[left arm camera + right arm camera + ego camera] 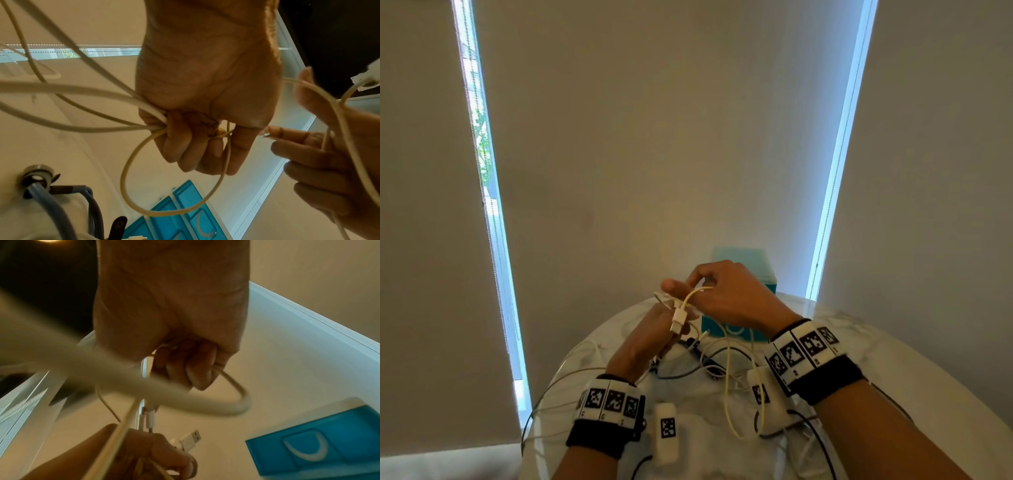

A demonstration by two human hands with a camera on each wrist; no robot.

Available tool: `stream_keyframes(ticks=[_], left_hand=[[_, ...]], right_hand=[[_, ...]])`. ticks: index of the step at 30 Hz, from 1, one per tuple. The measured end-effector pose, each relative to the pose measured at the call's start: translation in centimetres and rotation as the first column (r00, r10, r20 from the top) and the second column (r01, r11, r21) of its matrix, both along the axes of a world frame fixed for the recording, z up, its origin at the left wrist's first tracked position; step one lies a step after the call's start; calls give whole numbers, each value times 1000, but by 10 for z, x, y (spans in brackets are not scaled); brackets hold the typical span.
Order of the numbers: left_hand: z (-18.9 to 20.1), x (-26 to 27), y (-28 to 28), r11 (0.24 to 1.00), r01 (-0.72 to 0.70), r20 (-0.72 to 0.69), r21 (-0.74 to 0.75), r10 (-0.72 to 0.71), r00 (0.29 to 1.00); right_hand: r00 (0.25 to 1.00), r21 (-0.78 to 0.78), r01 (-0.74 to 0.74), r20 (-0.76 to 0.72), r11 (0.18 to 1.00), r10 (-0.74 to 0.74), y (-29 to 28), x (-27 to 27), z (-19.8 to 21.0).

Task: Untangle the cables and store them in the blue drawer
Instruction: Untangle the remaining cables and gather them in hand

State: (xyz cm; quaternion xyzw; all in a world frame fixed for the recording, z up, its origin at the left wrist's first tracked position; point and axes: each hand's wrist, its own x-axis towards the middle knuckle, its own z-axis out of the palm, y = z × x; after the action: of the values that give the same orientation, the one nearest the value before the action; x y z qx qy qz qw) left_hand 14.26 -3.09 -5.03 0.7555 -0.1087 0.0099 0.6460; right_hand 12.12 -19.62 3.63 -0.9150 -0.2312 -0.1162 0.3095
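Both hands are raised above the table, working one cream cable (728, 377). My left hand (654, 334) grips a bunch of its strands in a fist (191, 146), and a loop of the cream cable (131, 162) hangs below. My right hand (722, 294) pinches a bend of the same cable (236, 386) just above. The white USB plug (679, 320) dangles between the two hands (191, 441). Behind the hands stands the blue drawer unit (748, 270), its drawers closed (316, 451). More tangled white and dark cables (705, 366) lie on the table.
The white round table (893, 359) stands against a blind-covered window. A dark bluish cable with a metal plug (39, 177) lies near my left wrist. Thin wires hang over the table's left edge (541, 404).
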Motion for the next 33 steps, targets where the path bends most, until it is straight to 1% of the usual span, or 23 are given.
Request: stream_keyframes(ticks=[2, 4, 5, 7, 8, 9, 10, 11, 12, 13, 15, 16, 17, 20, 22, 24, 25, 26, 27, 29, 30, 32, 33], left_hand=[[-1, 1, 0, 1000, 10, 22, 20, -11, 1000], [-1, 0, -1, 999, 36, 60, 32, -38, 997], [-2, 0, -2, 999, 52, 74, 15, -53, 996], [-5, 3, -2, 999, 47, 38, -20, -47, 998], [-7, 4, 0, 999, 47, 10, -13, -47, 999], [-10, 5, 1, 996, 77, -20, -38, -78, 997], [-12, 5, 4, 986, 126, -34, -105, -130, 991], [-14, 6, 6, 964, 175, -38, -199, -186, 982], [-14, 7, 8, 926, 196, -37, -324, -219, 975], [-14, 9, 9, 882, 168, -40, -440, -206, 978], [-14, 15, 10, 794, 107, -49, -598, -170, 984], [-15, 19, 10, 754, 86, -54, -652, -159, 986], [-17, 22, 10, 711, 73, -51, -699, -152, 987], [-24, 33, 14, 568, 8, -67, -823, -111, 992], [-25, 34, 16, 460, -44, -96, -887, -90, 991], [-26, 35, 17, 381, -107, -140, -918, -59, 988], [-26, 35, 17, 382, -139, -159, -914, -23, 987], [-27, 36, 17, 405, -163, -169, -900, 21, 985], [-27, 36, 17, 439, -177, -167, -881, 61, 984], [-27, 37, 16, 487, -172, -140, -856, 101, 985], [-26, 37, 15, 513, -164, -128, -843, 106, 986], [-24, 36, 14, 582, -157, -107, -798, 119, 987], [-24, 36, 13, 611, -153, -95, -777, 127, 987]], right_hand=[[999, -33, -52, -12, 998, 52, 1, 0, 1], [992, -2, -114, -54, 994, 113, -1, -1, 1], [990, -16, -137, -49, 990, 136, -3, -1, 1], [987, -69, -160, -3, 985, 160, -5, -2, 1], [986, -35, -165, 12, 986, 166, -7, -2, 2], [989, 61, -150, 21, 987, 149, -11, 0, 3], [995, 210, -95, 20, 973, 93, -16, 3, 5], [1000, 376, -4, 13, 927, 0, -24, 6, 6], [994, 528, 100, -11, 844, -111, -32, 11, 7], [979, 646, 186, -58, 740, -195, -41, 16, 7], [956, 800, 282, -185, 530, -229, -57, 24, 2], [949, 843, 307, -238, 442, -206, -62, 26, 0], [942, 863, 329, -272, 384, -196, -68, 29, -1], [923, 894, 365, -313, 258, -223, -78, 29, 0], [924, 924, 346, -307, 161, -226, -82, 28, 2], [938, 947, 296, -264, 123, -223, -83, 25, 6], [947, 955, 268, -237, 128, -218, -82, 24, 7], [957, 957, 244, -211, 155, -201, -81, 21, 9], [963, 950, 233, -196, 207, -184, -78, 22, 8], [965, 891, 254, -207, 375, -161, -70, 23, 3], [956, 833, 289, -226, 472, -187, -66, 23, 0], [928, 641, 368, -207, 674, -311, -58, 23, -8], [915, 507, 398, -153, 764, -374, -51, 19, -11]])
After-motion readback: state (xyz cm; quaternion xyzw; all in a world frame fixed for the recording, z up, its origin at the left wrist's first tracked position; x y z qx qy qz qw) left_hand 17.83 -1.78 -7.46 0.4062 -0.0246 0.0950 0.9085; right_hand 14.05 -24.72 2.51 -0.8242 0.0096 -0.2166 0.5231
